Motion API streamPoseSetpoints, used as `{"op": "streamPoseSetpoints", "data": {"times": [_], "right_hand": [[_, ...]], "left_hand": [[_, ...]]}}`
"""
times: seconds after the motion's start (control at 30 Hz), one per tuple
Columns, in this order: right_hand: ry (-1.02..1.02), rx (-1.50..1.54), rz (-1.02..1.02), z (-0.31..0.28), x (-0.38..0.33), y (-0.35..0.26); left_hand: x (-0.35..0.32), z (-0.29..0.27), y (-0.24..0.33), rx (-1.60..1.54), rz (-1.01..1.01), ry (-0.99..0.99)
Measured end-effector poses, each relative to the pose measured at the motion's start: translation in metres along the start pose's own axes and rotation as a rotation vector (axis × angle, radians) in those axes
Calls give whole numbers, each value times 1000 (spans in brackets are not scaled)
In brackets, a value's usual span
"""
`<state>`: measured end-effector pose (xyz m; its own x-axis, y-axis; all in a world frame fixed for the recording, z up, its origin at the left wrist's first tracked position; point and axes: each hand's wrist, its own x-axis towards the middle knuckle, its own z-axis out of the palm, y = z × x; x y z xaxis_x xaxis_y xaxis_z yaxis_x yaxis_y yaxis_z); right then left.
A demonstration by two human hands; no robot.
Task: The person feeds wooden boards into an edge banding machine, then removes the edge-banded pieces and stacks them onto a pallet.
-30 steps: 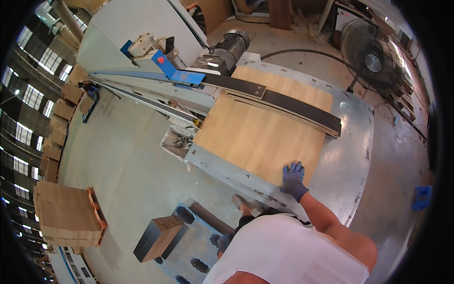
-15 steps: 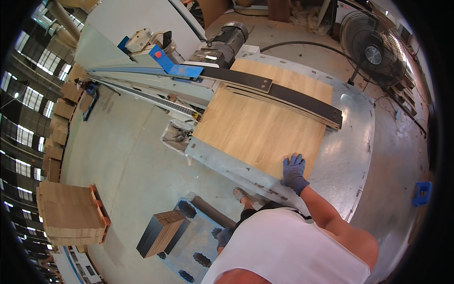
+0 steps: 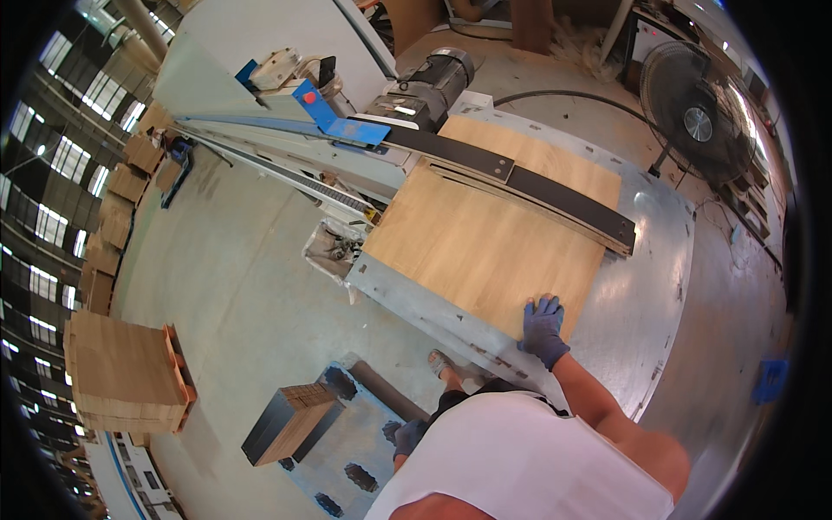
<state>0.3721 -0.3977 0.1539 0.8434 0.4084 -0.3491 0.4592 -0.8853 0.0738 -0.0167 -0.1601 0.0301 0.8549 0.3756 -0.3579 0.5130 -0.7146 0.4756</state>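
Note:
A wood-grain board [image 3: 494, 247] lies flat on a grey metal table [image 3: 659, 251]. My right hand [image 3: 544, 332], in a blue-grey glove with bare fingertips, rests open at the board's near right corner, fingers spread on its surface. Across the board's far part runs a long dark bar [image 3: 572, 202] with a pale lower edge, reaching out from the machine. My left hand [image 3: 407, 436], also gloved, hangs low beside my body, above a worn blue platform [image 3: 334, 472]. My torso partly covers it, and its fingers are too hidden to read.
A stack of dark-faced panels [image 3: 290, 423] stands on the platform's left side. The white machine [image 3: 260, 52] carries a blue bracket [image 3: 347, 130] and a motor [image 3: 438, 78]. A plastic-lined tray [image 3: 322, 247] holds tools. A fan [image 3: 696, 124] stands far right; stacked cardboard [image 3: 121, 373] sits at left.
My view has shifted slightly, so the table and machine appear a little farther right and lower. The right hand stays on the board's corner, and the left hand still hangs low.

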Motion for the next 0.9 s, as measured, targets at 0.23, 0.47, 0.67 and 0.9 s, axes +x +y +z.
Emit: {"op": "streamPoseSetpoints", "data": {"times": [0.23,0.47,0.67,0.9], "right_hand": [[40,-49,-2,0,0,3],[-50,-14,-62,-25,9,6],[506,411,-274,-76,106,21],[721,300,-221,-195,274,-16]], "left_hand": [[-2,9,5,118,14,15],[21,19,-39,-42,-77,106],[55,-41,-24,91,-200,-91],[93,-48,-65,37,9,75]]}}
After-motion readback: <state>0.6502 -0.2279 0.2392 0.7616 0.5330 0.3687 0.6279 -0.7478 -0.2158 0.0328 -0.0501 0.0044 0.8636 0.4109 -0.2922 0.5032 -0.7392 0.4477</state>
